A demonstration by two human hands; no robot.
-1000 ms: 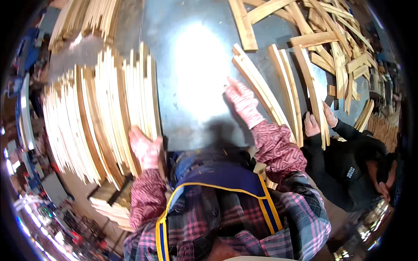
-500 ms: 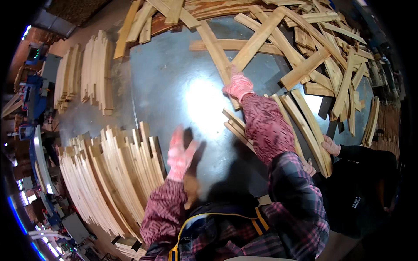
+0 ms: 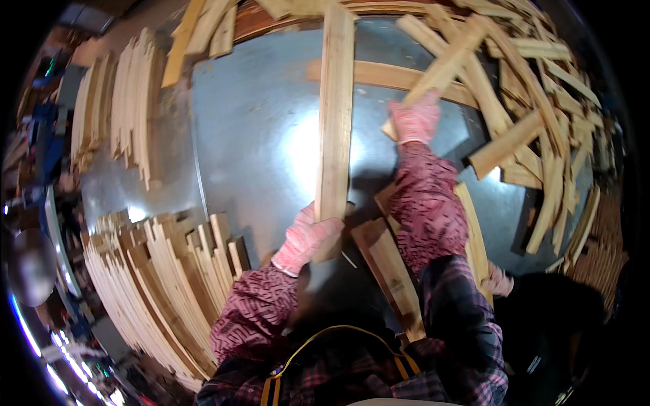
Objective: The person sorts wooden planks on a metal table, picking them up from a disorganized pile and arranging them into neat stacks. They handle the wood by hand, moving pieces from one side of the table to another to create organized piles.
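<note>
My left hand [image 3: 306, 238], in a pink-and-white knit glove, is closed around the near end of a long pale wooden board [image 3: 335, 115]. That board points straight away from me above the metal tabletop [image 3: 250, 149]. Farther out and to the right, my gloved right hand [image 3: 415, 122] is closed over the near end of a second wooden board [image 3: 457, 57], which slants away to the right. Its fingertips are partly hidden. Beneath and beyond these boards, another board [image 3: 386, 73] lies crosswise. Shorter wood pieces [image 3: 393, 271] lie close by my right forearm.
Rows of narrow strips [image 3: 162, 291] are stacked at the near left, with more stacks [image 3: 135, 101] behind. A jumbled board pile [image 3: 542, 122] covers the far right. At the lower right, a co-worker's gloved hand [image 3: 500, 281] touches a board [image 3: 474, 237].
My left hand has taken hold of a board, which has swung from slanting to pointing straight away. My right hand has moved right and is now on another board.
</note>
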